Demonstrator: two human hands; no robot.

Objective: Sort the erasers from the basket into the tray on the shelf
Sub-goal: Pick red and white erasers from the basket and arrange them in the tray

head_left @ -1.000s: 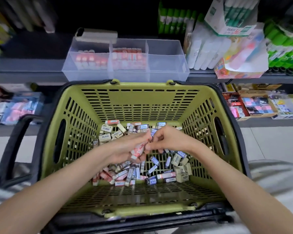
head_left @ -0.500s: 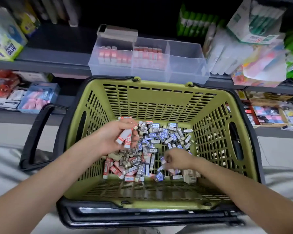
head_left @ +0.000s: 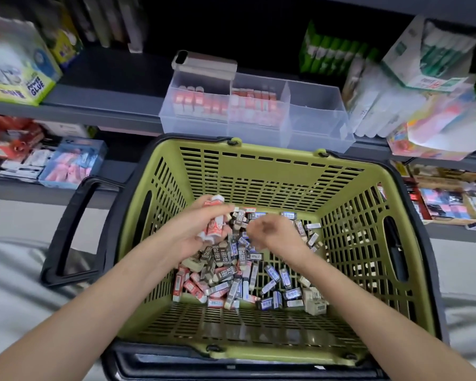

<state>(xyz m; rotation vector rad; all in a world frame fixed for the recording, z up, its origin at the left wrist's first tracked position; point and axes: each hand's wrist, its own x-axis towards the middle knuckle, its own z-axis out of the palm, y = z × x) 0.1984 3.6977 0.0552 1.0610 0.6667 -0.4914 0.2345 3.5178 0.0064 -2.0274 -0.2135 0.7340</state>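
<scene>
left grip [head_left: 188, 237] clutches several red-and-white erasers [head_left: 212, 229] | right grip [head_left: 270, 232] blurred, cannot tell | risk: loose handful spills into olive slatted plastic basket [head_left: 259, 182] before reaching clear plastic tray [head_left: 316, 125]

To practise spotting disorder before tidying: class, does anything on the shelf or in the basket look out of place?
Yes: a grey box sits on the rim of the clear tray, over its left compartment, rather than on the shelf.

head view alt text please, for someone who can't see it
A person's left hand grips several red-and-white erasers above a green basket of mixed erasers, the blurred right hand beside it. A clear compartmented tray sits on the shelf behind.
</scene>
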